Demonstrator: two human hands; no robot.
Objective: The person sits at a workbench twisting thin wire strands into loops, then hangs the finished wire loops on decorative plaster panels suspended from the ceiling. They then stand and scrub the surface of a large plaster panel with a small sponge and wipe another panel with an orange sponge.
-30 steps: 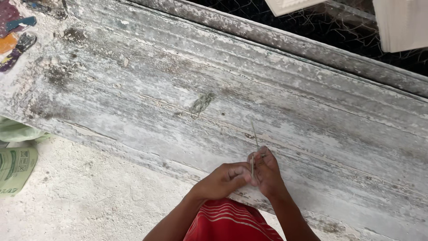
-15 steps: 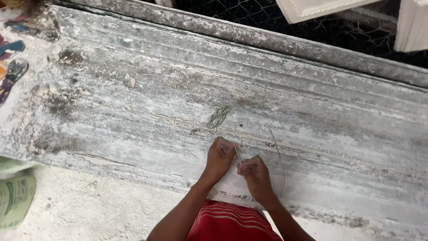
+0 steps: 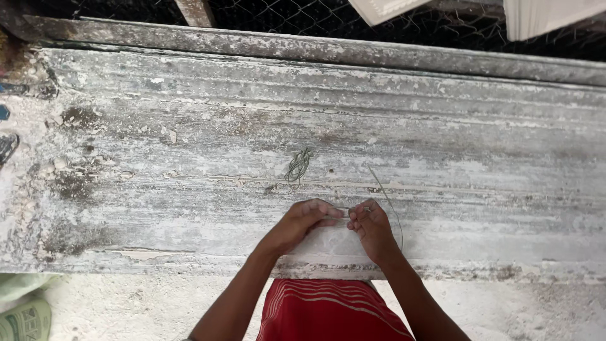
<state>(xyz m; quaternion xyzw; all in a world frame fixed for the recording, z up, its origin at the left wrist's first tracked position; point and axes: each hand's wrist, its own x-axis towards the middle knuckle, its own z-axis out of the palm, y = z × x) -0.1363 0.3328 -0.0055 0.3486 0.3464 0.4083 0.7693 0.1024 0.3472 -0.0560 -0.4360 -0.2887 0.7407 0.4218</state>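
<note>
A tangled green wire bundle (image 3: 297,167) lies on the weathered whitewashed bench (image 3: 158,158)

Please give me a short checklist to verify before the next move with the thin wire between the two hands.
1. Left hand pinches the thin wire: ok.
2. Right hand pinches it too: ok.
3. Wire's free end curves clear to the right of the right hand: ok.
4. Small wire bundle lies apart on the weathered bench, above the hands: ok.
5. Wire taut between fingertips: cannot tell.
</note>
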